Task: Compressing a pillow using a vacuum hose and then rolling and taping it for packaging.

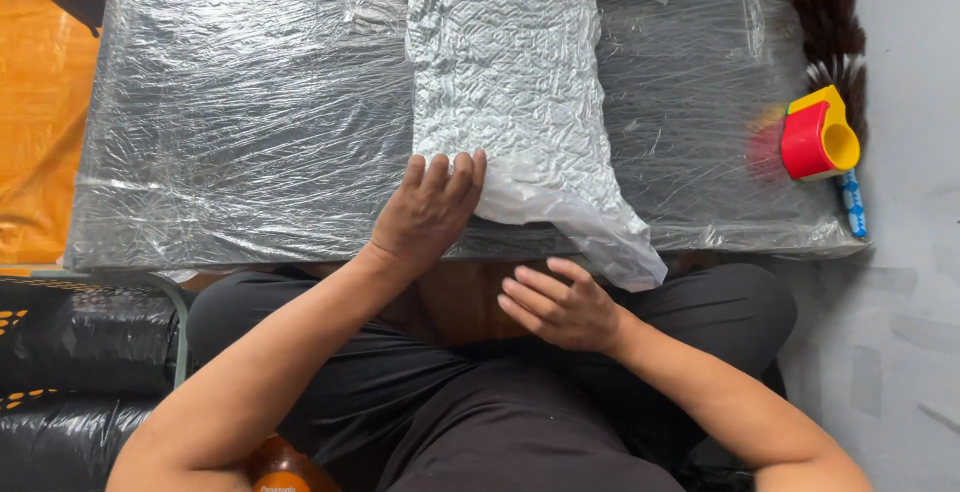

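A long white crinkled vacuum-packed bag (505, 72) lies on a low table wrapped in clear plastic film (240, 112). My left hand (428, 208) rests flat on the bag's near left corner, fingers together and pointing away from me. My right hand (560, 304) hovers above my lap just below the table's front edge, fingers loosely apart, holding nothing. It is close to the bag's loose plastic tail (620, 247), which hangs over the edge. My legs in dark trousers are crossed under the table.
A red and yellow tape dispenser (818, 137) sits at the table's right edge beside a dark feather duster (832, 27) and a blue-patterned handle (852, 204). Black wrapped bundles (70, 372) lie at my left. Orange fabric (35, 122) covers the floor at left; grey floor (900, 302) shows at right.
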